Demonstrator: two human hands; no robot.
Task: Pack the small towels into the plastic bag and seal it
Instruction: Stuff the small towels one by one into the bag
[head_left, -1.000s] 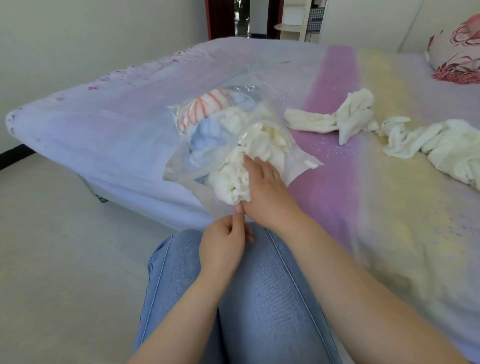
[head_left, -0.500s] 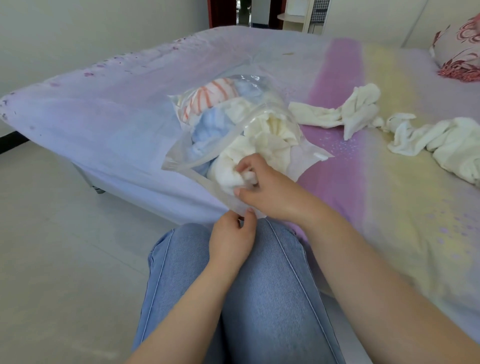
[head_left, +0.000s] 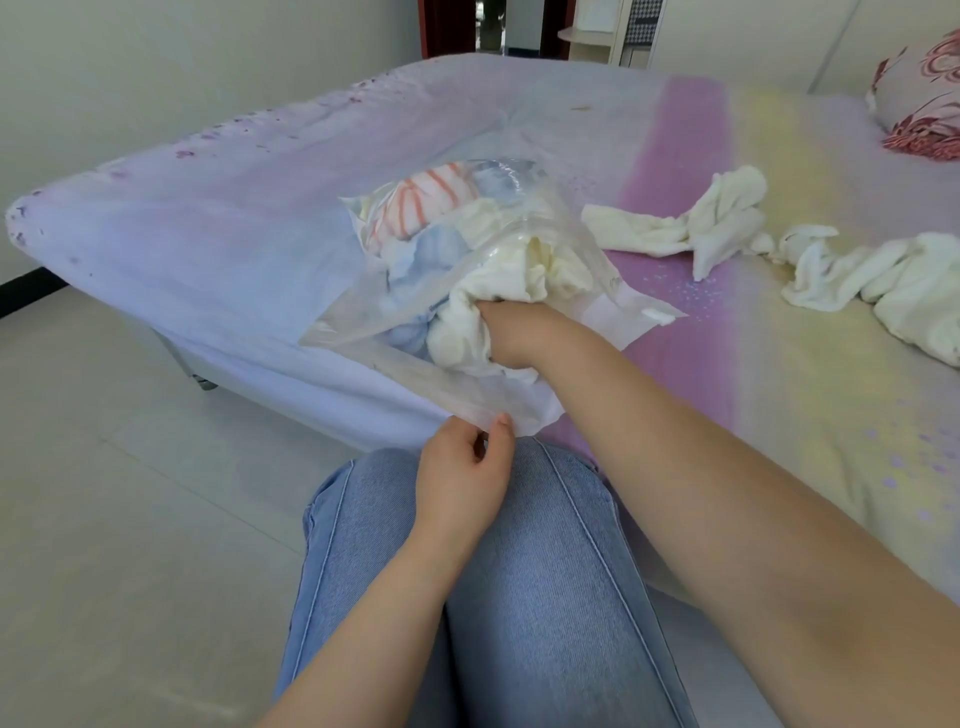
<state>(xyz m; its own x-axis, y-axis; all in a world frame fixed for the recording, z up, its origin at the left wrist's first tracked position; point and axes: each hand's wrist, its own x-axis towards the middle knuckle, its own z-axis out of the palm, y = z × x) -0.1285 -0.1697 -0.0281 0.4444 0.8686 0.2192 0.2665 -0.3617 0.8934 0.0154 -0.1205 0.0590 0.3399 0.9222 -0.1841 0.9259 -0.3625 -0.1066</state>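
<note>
A clear plastic bag (head_left: 363, 322) lies on the bed near its front edge, stuffed with a striped orange-and-white towel (head_left: 431, 205), a pale blue towel (head_left: 431, 254) and white towels (head_left: 524, 270). My right hand (head_left: 511, 332) is pushed into the bag's mouth, its fingers buried in the white towels. My left hand (head_left: 462, 470) pinches the bag's near lip just above my knee. Two more white towels lie loose on the bed to the right, one (head_left: 711, 223) close to the bag and another (head_left: 883, 280) farther right.
The bed (head_left: 218, 249) has a lilac, pink and yellow sheet and drops off to a pale tiled floor (head_left: 130, 519) on the left. A red-patterned pillow (head_left: 924, 98) sits at the far right. My jeans-clad knees (head_left: 519, 571) are below the bag.
My right hand has gone from resting on the white towel at the bag's mouth to pushing deep into the bag. My left hand stays at the bag's near lip.
</note>
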